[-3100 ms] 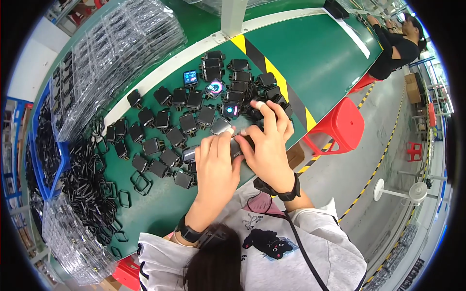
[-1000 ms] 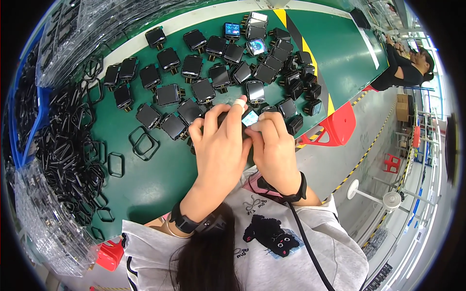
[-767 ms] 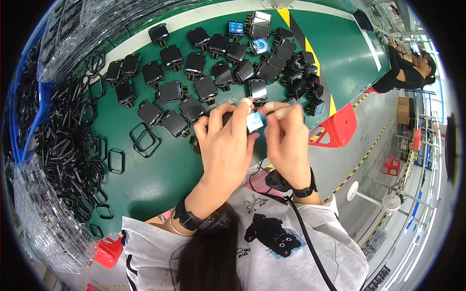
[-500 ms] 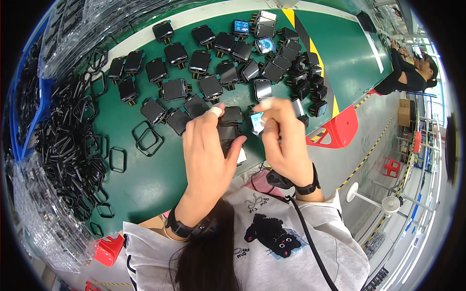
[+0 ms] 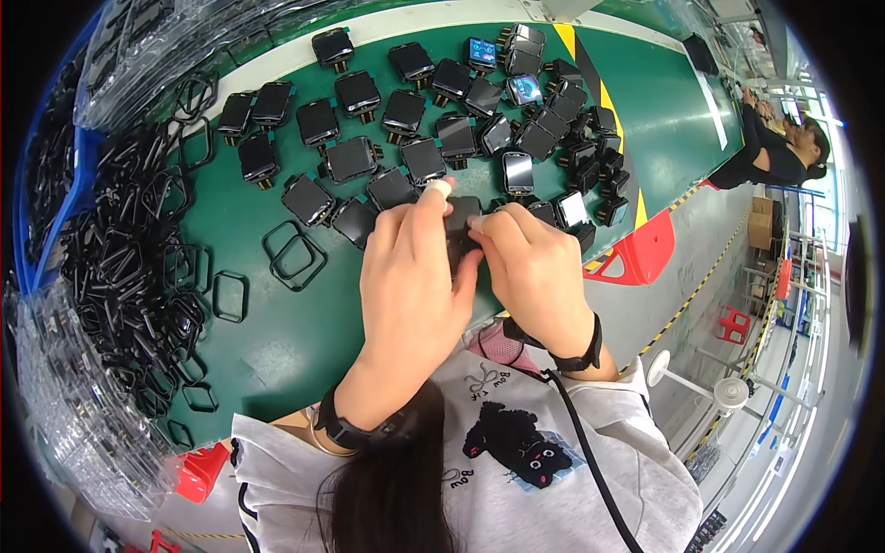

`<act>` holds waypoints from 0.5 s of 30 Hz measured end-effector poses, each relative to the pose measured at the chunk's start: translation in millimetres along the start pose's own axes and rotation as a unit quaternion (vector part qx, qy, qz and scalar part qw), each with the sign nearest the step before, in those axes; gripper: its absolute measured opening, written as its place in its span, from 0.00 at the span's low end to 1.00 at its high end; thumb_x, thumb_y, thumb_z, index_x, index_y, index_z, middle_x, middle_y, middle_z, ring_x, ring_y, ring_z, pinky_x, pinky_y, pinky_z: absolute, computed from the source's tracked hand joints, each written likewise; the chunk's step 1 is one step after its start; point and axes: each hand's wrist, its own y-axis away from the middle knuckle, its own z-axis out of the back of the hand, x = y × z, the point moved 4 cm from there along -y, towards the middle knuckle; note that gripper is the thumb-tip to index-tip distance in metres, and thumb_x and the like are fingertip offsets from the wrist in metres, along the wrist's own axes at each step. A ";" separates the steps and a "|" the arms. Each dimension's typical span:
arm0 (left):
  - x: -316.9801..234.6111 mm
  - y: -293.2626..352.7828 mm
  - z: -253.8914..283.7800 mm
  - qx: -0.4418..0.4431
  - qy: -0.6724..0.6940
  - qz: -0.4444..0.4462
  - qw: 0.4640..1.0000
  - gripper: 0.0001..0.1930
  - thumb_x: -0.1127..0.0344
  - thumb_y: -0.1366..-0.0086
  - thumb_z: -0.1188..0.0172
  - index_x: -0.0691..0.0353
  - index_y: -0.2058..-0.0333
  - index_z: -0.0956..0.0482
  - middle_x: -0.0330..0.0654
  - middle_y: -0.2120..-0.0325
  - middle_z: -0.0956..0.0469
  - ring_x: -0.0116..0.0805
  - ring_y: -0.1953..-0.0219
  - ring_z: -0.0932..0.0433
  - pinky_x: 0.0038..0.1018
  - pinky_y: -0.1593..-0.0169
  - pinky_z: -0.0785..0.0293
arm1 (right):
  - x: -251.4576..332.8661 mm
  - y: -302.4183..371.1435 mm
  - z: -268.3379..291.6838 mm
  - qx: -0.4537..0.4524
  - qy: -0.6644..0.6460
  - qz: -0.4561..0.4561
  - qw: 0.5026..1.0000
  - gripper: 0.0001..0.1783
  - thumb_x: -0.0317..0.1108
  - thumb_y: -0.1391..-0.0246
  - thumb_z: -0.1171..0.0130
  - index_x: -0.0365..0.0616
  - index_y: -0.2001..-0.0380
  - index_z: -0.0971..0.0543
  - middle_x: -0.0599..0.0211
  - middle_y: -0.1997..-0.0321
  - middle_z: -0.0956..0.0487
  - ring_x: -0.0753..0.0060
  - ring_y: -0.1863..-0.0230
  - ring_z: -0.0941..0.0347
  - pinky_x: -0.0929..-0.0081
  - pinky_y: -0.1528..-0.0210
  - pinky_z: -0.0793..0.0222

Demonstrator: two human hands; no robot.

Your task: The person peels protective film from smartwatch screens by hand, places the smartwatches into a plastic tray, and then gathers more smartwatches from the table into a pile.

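Observation:
My left hand (image 5: 410, 276), with a pale cover on one fingertip, grips a dark, squarish smartwatch body (image 5: 460, 219) between its thumb and fingers. From the other side my right hand (image 5: 539, 272) pinches the right edge of the same watch body. Fingers hide much of it, and I cannot see whether its screen is lit. Just beyond my hands lie several watch bodies with black screens, such as the watch body (image 5: 424, 161) above my left fingertips. A watch with a bright silvery screen (image 5: 518, 172) lies beyond my right hand.
Loose black rectangular frames (image 5: 295, 256) lie on the green table (image 5: 286, 346), with a large heap of frames (image 5: 124, 286) at the left. Stacked clear plastic trays (image 5: 175, 46) stand behind. A red stool (image 5: 641, 253) is at the right edge; a person (image 5: 784, 152) sits farther right.
My right hand has moved left from a lit-screen watch and now meets my left hand at the dark watch body. The lit watch no longer shows there. The whole view has shifted slightly.

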 end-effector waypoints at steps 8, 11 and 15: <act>10.1 -5.0 -8.3 0.018 0.084 0.083 0.993 0.37 0.84 0.52 0.37 0.63 0.43 0.41 0.52 0.62 0.26 0.50 0.62 0.25 0.37 0.60 0.28 | -19.8 -6.2 -1.0 0.027 -0.212 -0.087 0.973 0.02 0.21 0.46 0.45 0.37 0.70 0.28 0.62 0.74 0.23 0.73 0.81 0.29 0.76 0.80 0.37; 10.8 -6.5 -8.3 -0.004 0.131 0.069 0.989 0.38 0.85 0.53 0.37 0.65 0.43 0.41 0.53 0.58 0.27 0.51 0.61 0.25 0.37 0.59 0.27 | -28.7 -6.6 0.2 -0.008 -0.403 -0.185 0.896 0.03 0.20 0.42 0.54 0.38 0.65 0.34 0.64 0.66 0.22 0.88 0.80 0.34 0.87 0.80 0.40; 5.5 0.5 -0.2 -0.043 0.084 0.032 0.995 0.38 0.80 0.54 0.34 0.68 0.43 0.42 0.52 0.55 0.29 0.53 0.57 0.28 0.41 0.53 0.32 | -29.6 -16.2 11.0 -0.025 -0.474 -0.189 0.860 0.07 0.17 0.43 0.57 0.39 0.63 0.35 0.61 0.64 0.23 0.87 0.80 0.34 0.89 0.80 0.42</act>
